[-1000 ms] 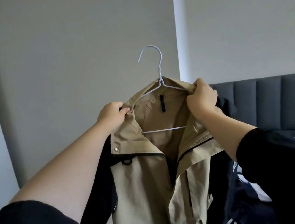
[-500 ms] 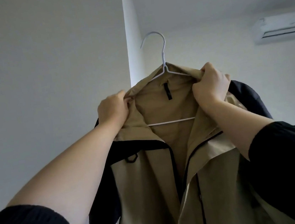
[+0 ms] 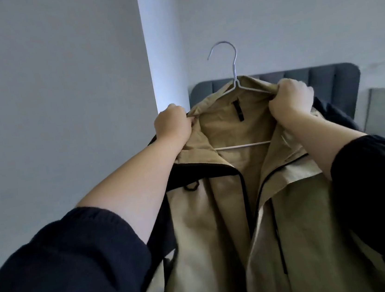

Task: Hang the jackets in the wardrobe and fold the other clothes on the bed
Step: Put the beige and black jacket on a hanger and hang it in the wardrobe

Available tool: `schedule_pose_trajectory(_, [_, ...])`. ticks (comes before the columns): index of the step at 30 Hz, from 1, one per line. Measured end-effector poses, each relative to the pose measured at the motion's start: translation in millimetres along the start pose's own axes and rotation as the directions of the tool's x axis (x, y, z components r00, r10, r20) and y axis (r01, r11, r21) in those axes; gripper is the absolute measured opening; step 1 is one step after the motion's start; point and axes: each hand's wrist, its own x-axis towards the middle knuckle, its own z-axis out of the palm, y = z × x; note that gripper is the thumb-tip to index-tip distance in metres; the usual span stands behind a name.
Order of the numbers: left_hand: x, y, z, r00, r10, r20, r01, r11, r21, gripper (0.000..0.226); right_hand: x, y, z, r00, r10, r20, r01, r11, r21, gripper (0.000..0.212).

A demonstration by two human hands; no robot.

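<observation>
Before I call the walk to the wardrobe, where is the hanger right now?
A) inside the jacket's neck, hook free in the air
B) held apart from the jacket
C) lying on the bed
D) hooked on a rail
A: the hanger sits inside the collar of the jacket, its hook up and caught on nothing, while the left hand and right hand each grip the collar.

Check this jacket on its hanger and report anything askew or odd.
Nothing damaged. The beige jacket sits roughly centred on the white wire hanger, front unzipped. Its collar is bunched where the left hand and right hand grip it, and the hook rests on no rail.
</observation>
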Motion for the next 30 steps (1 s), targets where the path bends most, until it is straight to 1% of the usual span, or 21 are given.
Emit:
schedule_pose_trajectory(2, [-25,-7,46,0.998,-0.019,0.061,0.014,0.997,0.081,0.030,-28,25,46,0.995,-0.017,0.095,0.026,0.996,-0.090,0.016])
schedule_pose_trajectory(4, [-44,-15,83,0.988,-0.009,0.156,-0.018,0.986,0.167,0.023,-53,47,87,0.984,-0.056,0.168,0.089,0.977,-0.193,0.019])
schedule_pose_trajectory(6, [-59,-23,115,0.963,-0.025,0.269,-0.028,0.982,0.188,0.015,-74,66,124,0.963,-0.070,0.260,0.153,0.937,-0.315,0.021])
schedule_pose_trajectory(8, [-75,-29,145,0.933,-0.062,0.353,0.003,0.986,0.167,0.012,-90,77,155,0.929,-0.039,0.368,0.190,0.903,-0.385,0.023])
schedule_pose_trajectory(10, [-88,-37,174,0.908,-0.149,0.393,0.126,0.989,0.082,0.012,-101,81,181,0.916,0.035,0.399,0.122,0.924,-0.362,0.019])
schedule_pose_trajectory(12, [-100,-48,200,0.872,-0.238,0.427,0.285,0.957,-0.048,0.012,-109,79,203,0.919,0.116,0.377,-0.014,0.965,-0.262,0.018])
schedule_pose_trajectory(13, [-105,-55,212,0.842,-0.262,0.471,0.360,0.924,-0.131,0.011,-114,76,214,0.917,0.152,0.370,-0.086,0.978,-0.189,0.021])
schedule_pose_trajectory(14, [-112,-62,223,0.802,-0.266,0.535,0.440,0.869,-0.228,0.016,-121,72,224,0.908,0.176,0.380,-0.144,0.983,-0.111,0.031])
schedule_pose_trajectory(16, [-134,-72,243,0.670,-0.227,0.706,0.610,0.710,-0.351,0.052,-146,62,245,0.884,0.161,0.438,-0.173,0.985,-0.012,0.056])
schedule_pose_trajectory(17, [-151,-77,251,0.613,-0.212,0.761,0.671,0.649,-0.360,0.067,-163,58,255,0.880,0.118,0.460,-0.134,0.991,0.001,0.064])
schedule_pose_trajectory(19, [-188,-84,269,0.544,-0.230,0.807,0.732,0.600,-0.323,0.077,-202,51,274,0.861,-0.022,0.508,0.008,1.000,0.030,0.063])
schedule_pose_trajectory(20, [-208,-87,278,0.510,-0.247,0.824,0.755,0.586,-0.292,0.076,-223,49,284,0.826,-0.117,0.551,0.098,0.993,0.065,0.058])
schedule_pose_trajectory(21, [-228,-89,287,0.471,-0.276,0.838,0.772,0.589,-0.240,0.073,-242,47,294,0.767,-0.214,0.605,0.189,0.976,0.105,0.053])
schedule_pose_trajectory(22, [-245,-91,293,0.431,-0.313,0.847,0.782,0.598,-0.177,0.069,-259,45,304,0.680,-0.295,0.671,0.273,0.952,0.142,0.049])
schedule_pose_trajectory(23, [-261,-92,298,0.395,-0.344,0.852,0.796,0.591,-0.131,0.064,-274,44,313,0.572,-0.353,0.740,0.356,0.920,0.164,0.046])
schedule_pose_trajectory(25, [-290,-92,309,0.331,-0.338,0.881,0.854,0.504,-0.128,0.053,-299,46,329,0.335,-0.404,0.851,0.548,0.819,0.173,0.046])
schedule_pose_trajectory(26, [-305,-91,312,0.303,-0.314,0.900,0.875,0.465,-0.133,0.048,-309,48,334,0.232,-0.396,0.888,0.643,0.748,0.165,0.046])
schedule_pose_trajectory(27, [-318,-92,315,0.287,-0.287,0.914,0.881,0.454,-0.134,0.044,-316,52,337,0.159,-0.379,0.912,0.723,0.673,0.154,0.044])
schedule_pose_trajectory(28, [-331,-92,316,0.293,-0.256,0.921,0.868,0.475,-0.144,0.042,-322,57,338,0.123,-0.365,0.923,0.782,0.609,0.137,0.040])
schedule_pose_trajectory(29, [-342,-92,318,0.321,-0.220,0.921,0.838,0.518,-0.168,0.042,-326,62,338,0.119,-0.357,0.926,0.820,0.562,0.112,0.036])
schedule_pose_trajectory(30, [-352,-93,319,0.364,-0.177,0.914,0.793,0.574,-0.204,0.044,-328,68,337,0.144,-0.350,0.926,0.836,0.544,0.075,0.033])
